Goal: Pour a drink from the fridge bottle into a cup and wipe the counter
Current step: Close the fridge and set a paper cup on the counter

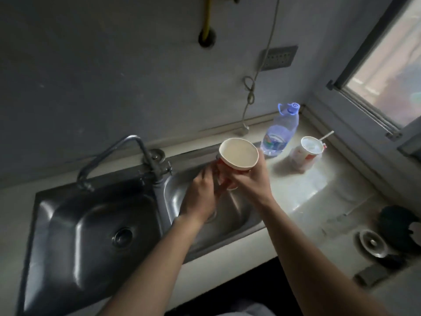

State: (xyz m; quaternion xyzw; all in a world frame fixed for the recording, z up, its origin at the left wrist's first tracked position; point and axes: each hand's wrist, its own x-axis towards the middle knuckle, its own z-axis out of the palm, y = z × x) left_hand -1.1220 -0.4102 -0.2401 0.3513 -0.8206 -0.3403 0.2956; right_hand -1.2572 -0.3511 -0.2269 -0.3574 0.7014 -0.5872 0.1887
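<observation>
Right grip [251, 179] round paper cup [238, 153], left grip [202, 192] at base, above sink [175, 195]

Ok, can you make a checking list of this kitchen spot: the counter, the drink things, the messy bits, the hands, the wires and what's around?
Surface: pale counter; steel double sink set into it.
Job's things: red-and-white paper cup tilted above the right basin, looks empty; clear plastic bottle with a blue cap upright on the counter.
Clutter: second paper cup with a white stick; round metal strainer; dark bundle, unclear.
Hands: left hand and right hand both hold the cup.
Cables: knotted grey cord hanging down the wall.
Surroundings: curved metal tap; grey socket panel; window.
</observation>
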